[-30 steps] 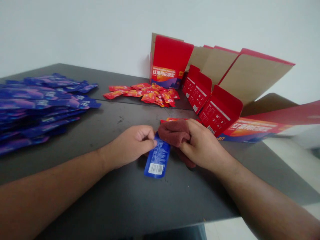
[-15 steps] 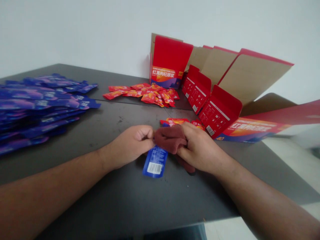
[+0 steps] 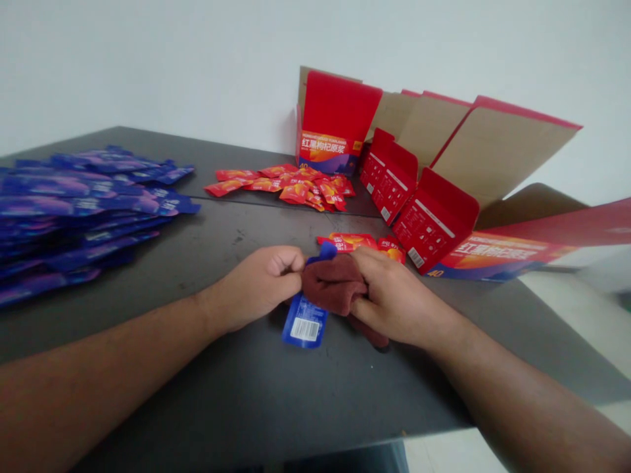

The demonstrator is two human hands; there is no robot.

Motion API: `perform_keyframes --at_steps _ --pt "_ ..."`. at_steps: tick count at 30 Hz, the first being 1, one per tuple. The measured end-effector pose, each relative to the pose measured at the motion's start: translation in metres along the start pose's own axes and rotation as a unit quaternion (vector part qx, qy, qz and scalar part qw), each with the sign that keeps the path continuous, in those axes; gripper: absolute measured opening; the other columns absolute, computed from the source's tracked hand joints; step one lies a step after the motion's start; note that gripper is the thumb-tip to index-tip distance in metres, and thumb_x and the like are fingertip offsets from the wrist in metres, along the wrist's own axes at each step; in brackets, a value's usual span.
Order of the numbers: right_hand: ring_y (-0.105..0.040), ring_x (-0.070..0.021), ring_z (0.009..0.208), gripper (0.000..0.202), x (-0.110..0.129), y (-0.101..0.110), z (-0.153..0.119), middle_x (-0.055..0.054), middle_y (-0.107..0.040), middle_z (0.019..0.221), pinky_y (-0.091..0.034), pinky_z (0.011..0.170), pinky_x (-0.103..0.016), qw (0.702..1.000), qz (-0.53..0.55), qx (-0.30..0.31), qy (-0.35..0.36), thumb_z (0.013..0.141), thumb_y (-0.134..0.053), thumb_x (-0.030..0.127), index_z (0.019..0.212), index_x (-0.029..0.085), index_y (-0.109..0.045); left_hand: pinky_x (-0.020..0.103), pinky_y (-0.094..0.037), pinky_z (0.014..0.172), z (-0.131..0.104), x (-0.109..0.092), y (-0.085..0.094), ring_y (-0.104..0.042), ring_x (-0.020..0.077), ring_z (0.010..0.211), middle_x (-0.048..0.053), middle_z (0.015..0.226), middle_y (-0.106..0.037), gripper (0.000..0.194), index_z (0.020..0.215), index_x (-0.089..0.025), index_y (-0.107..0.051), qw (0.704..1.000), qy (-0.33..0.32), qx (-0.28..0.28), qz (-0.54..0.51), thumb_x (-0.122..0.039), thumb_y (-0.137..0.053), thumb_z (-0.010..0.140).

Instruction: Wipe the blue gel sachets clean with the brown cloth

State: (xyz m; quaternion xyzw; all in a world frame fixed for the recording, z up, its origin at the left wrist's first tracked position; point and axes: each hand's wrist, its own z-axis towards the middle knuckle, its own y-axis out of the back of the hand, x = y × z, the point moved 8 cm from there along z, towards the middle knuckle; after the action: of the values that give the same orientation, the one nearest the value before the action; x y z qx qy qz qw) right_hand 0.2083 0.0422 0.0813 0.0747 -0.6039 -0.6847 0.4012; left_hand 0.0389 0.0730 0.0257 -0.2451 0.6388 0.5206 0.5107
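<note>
Over the middle of the dark table, my right hand [image 3: 389, 295] grips a folded brown cloth [image 3: 332, 282]. The cloth lies across a blue sachet [image 3: 304, 325], covering its middle. The sachet's lower end shows a white barcode, and its blue tip sticks out above the cloth. My left hand [image 3: 266, 282] is closed, thumb against the curled fingers, pinching the sachet's left edge beside the cloth. Just beyond my hands lie a few red sachets [image 3: 350, 241].
A large heap of blue sachets [image 3: 89, 203] covers the left side of the table [image 3: 221, 394]. Farther back is a pile of red sachets [image 3: 296, 187]. Open red cartons stand at the back [image 3: 330, 144] and right [image 3: 436, 217], lids raised, one overhanging the table's right edge.
The cloth and my right hand have shifted slightly down over the sachet. More of the sachet's upper tip shows now. My left hand has barely moved.
</note>
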Motion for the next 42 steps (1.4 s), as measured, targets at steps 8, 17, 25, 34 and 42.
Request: perform_keyframes --at_steps 8,17,25,34,42 --pt "-0.064 -0.0229 0.092 0.017 0.001 -0.001 0.0 -0.006 -0.068 0.098 -0.049 0.079 -0.035 1.0 0.005 0.013 0.005 0.082 -0.064 0.012 0.096 0.02 -0.061 0.025 -0.037 0.06 0.0 0.0 0.0 -0.048 0.0118 0.065 -0.004 0.066 -0.055 0.023 0.07 -0.019 -0.054 1.0 -0.003 0.002 0.0 -0.029 -0.064 0.089" --pt "-0.065 -0.0245 0.097 0.019 -0.004 0.004 0.001 -0.008 -0.069 0.103 -0.05 0.084 -0.037 1.0 -0.011 -0.022 -0.018 0.084 -0.065 0.014 0.101 0.021 -0.062 0.025 -0.037 0.059 0.0 0.002 0.0 -0.049 0.012 0.063 -0.004 0.065 -0.055 0.022 0.071 -0.02 -0.055 1.0 0.0 -0.006 -0.003 -0.029 -0.064 0.088" --pt "-0.065 -0.0244 0.096 0.022 -0.004 0.007 0.0 -0.008 -0.07 0.104 -0.05 0.083 -0.037 0.998 -0.03 -0.039 -0.025 0.084 -0.064 0.013 0.104 0.02 -0.063 0.025 -0.038 0.059 0.001 0.003 0.001 -0.049 0.012 0.063 -0.004 0.065 -0.055 0.02 0.071 -0.02 -0.055 1.0 0.005 -0.009 -0.009 -0.028 -0.064 0.088" --pt "-0.062 -0.0217 0.09 0.018 0.0 -0.002 -0.001 -0.006 -0.066 0.098 -0.049 0.079 -0.035 1.0 -0.003 0.01 -0.01 0.082 -0.064 0.011 0.096 0.021 -0.059 0.025 -0.039 0.059 0.001 0.004 0.0 -0.049 0.0115 0.063 -0.004 0.066 -0.056 0.024 0.07 -0.02 -0.055 1.0 -0.001 -0.01 -0.011 -0.029 -0.065 0.09" --pt "-0.062 -0.0207 0.091 0.02 0.002 -0.005 -0.001 -0.004 -0.065 0.098 -0.049 0.08 -0.034 0.999 0.007 0.041 0.005 0.081 -0.063 0.009 0.096 0.021 -0.058 0.025 -0.039 0.059 0.0 0.003 0.0 -0.05 0.0121 0.064 -0.004 0.067 -0.057 0.023 0.071 -0.02 -0.056 1.0 0.001 0.002 -0.007 -0.029 -0.065 0.09"
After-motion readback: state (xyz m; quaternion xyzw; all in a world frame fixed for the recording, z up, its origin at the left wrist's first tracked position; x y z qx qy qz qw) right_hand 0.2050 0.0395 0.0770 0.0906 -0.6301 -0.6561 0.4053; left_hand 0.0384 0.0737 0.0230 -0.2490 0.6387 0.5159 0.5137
